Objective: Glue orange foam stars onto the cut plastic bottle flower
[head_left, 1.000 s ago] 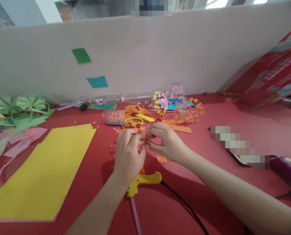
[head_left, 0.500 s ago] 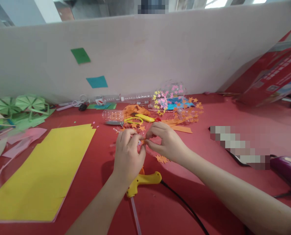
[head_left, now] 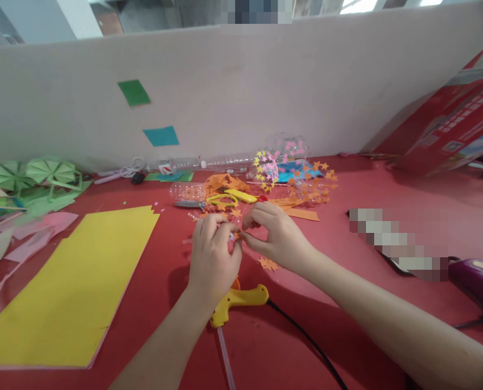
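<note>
Over the middle of the red table [head_left: 152, 319], my left hand [head_left: 214, 254] is closed on a clear plastic piece with orange stars, most of it hidden behind the fingers. My right hand [head_left: 276, 235] has thumb and forefinger close together at a small orange paper bit [head_left: 238, 234], which lies between both hands' fingertips. Loose orange paper stars [head_left: 269, 264] lie just below the right hand. A yellow hot glue gun [head_left: 247, 297] rests below the left hand, with a clear glue stick [head_left: 225, 357] sticking out of it.
Yellow paper sheets [head_left: 70, 276] lie at left. Beyond my hands are scissors [head_left: 190, 204], a yellow cutter [head_left: 241, 195], a cut plastic bottle [head_left: 188, 191] and star-covered bottle pieces [head_left: 268, 170]. A black cable [head_left: 306, 330] runs toward me. A blurred flat object [head_left: 395, 241] lies at right.
My right thumb and forefinger have parted slightly at the orange bit. My left hand and the things on the table have stayed in place.
</note>
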The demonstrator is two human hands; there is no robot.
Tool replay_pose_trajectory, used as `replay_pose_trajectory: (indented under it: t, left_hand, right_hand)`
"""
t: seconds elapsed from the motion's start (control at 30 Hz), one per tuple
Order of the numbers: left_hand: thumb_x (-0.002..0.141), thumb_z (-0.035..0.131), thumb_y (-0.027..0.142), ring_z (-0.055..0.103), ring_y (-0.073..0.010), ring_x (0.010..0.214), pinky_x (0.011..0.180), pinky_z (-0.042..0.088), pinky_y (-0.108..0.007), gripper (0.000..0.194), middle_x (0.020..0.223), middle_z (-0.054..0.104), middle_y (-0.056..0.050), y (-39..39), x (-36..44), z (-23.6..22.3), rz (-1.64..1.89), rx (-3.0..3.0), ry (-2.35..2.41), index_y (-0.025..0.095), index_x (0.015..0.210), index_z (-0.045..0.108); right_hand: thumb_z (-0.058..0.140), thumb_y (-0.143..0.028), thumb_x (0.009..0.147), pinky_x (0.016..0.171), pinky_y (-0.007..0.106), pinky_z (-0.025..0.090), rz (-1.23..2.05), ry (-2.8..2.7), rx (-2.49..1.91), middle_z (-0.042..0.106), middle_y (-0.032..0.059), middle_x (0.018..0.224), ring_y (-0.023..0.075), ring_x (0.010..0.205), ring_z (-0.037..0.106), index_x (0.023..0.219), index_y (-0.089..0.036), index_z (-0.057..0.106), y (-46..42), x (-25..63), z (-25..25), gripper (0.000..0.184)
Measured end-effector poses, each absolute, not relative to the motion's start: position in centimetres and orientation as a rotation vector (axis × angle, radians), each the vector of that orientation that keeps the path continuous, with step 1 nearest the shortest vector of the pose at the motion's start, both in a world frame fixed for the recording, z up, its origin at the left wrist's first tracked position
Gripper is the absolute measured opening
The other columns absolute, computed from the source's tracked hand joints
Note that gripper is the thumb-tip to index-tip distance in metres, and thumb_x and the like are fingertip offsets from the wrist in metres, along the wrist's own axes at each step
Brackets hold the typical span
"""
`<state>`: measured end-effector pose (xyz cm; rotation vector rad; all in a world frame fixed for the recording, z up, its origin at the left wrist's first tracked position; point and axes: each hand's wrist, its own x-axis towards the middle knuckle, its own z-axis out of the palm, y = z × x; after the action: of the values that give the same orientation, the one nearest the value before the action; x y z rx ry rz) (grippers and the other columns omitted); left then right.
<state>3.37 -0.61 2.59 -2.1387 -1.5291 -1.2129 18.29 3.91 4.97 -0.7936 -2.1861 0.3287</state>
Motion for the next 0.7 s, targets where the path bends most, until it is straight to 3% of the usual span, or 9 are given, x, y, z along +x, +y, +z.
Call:
replay_pose_trajectory:
  t: [0.23,0.53,0.7]
  left_hand:
    - [0.077,0.058,0.011,0.049,-0.0234,0.090,0.081,0.046,-0.040,0.012,0.093,0.054,-0.009,-0.7,3.1,2.9,-1.175,-2.117,-1.562,0.017,0.087,0.060]
    - [0.070,0.055,0.006,0.050,-0.0252,0.093,0.085,0.045,-0.042,0.029,0.094,0.052,-0.010,-1.0,2.4,3.7,-1.191,-2.101,-1.602,0.015,0.097,0.060]
    - [0.079,0.052,0.012,0.052,-0.0222,0.092,0.084,0.045,-0.039,0.018,0.092,0.054,-0.007,-0.8,1.5,4.2,-1.366,-2.081,-1.565,0.018,0.095,0.058]
  right_hand:
    - [0.053,-0.018,0.081,0.066,0.030,0.039,0.325,-2.104,-0.797,0.053,0.0016,0.071,0.0162,0.069,0.049,0.073,-0.020,0.051,3.7,18.8,6.1,0.009]
    - [0.050,-0.011,0.080,0.062,0.027,0.040,0.302,-2.049,-0.823,0.051,0.0003,0.070,0.0139,0.066,0.049,0.073,-0.020,0.051,3.7,19.3,7.2,0.011]
    - [0.049,-0.011,0.080,0.062,0.027,0.040,0.282,-2.024,-0.818,0.051,-0.0001,0.070,0.0135,0.066,0.049,0.073,-0.020,0.051,3.3,19.5,7.9,0.011]
